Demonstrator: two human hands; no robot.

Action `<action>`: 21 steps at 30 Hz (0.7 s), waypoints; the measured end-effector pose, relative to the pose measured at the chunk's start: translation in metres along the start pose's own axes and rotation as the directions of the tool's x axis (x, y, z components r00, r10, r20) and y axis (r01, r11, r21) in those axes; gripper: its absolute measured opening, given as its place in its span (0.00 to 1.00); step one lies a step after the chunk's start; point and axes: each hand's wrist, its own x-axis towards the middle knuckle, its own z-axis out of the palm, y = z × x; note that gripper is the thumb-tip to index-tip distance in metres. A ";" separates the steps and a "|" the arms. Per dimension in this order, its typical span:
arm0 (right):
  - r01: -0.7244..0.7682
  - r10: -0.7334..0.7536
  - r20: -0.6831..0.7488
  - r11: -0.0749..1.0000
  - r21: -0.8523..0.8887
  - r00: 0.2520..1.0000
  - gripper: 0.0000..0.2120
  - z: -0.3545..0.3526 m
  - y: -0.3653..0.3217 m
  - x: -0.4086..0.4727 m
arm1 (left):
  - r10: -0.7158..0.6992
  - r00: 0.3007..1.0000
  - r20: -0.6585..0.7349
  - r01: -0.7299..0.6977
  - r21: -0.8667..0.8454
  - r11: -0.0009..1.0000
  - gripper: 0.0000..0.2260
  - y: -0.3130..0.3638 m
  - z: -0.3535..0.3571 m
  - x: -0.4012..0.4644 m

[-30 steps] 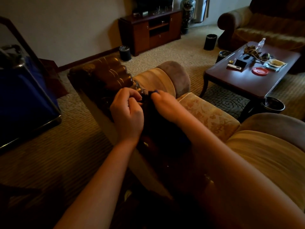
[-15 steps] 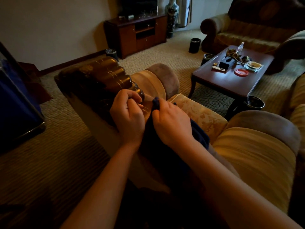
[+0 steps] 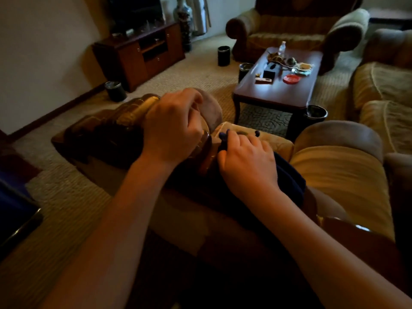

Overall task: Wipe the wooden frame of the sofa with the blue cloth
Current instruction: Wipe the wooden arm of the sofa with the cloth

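Blue cloth (image 3: 287, 175): dark, bunched over the sofa's seat cushion (image 3: 263, 141), just beside the wooden frame (image 3: 107, 132) of the armrest; bits show past the knuckles. Right hand (image 3: 245, 159): fingers curled, gripping the cloth against the frame's inner edge. Left hand (image 3: 174, 128): lying on top of the frame, fingers bent over its far side; whether it holds anything cannot be told. Beyond the frame: dark coffee table (image 3: 278, 92) with a red dish (image 3: 291, 78) and a clear bottle (image 3: 282, 48); TV cabinet (image 3: 142, 54); black bin (image 3: 116, 91).
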 end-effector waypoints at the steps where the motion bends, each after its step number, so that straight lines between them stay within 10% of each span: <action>1: -0.035 0.036 0.021 0.999 -0.027 0.999 0.22 -0.001 -0.003 -0.001 | 0.051 0.995 0.083 -0.054 0.030 0.998 0.15 -0.008 -0.001 0.008; 8: -0.365 0.339 0.239 0.928 0.072 0.910 0.15 -0.004 -0.018 0.050 | 0.284 0.935 0.214 -0.288 -0.012 0.958 0.10 -0.024 0.009 0.019; 17: -0.447 0.406 -0.305 0.891 -0.076 0.862 0.21 0.024 -0.071 -0.025 | 0.300 0.954 -0.002 -0.297 -0.151 0.943 0.11 -0.026 0.009 0.010; 21: -0.531 0.530 -0.076 0.847 0.014 0.845 0.18 0.005 -0.052 0.005 | 0.199 0.977 0.076 -0.190 -0.104 0.976 0.12 -0.022 0.008 0.012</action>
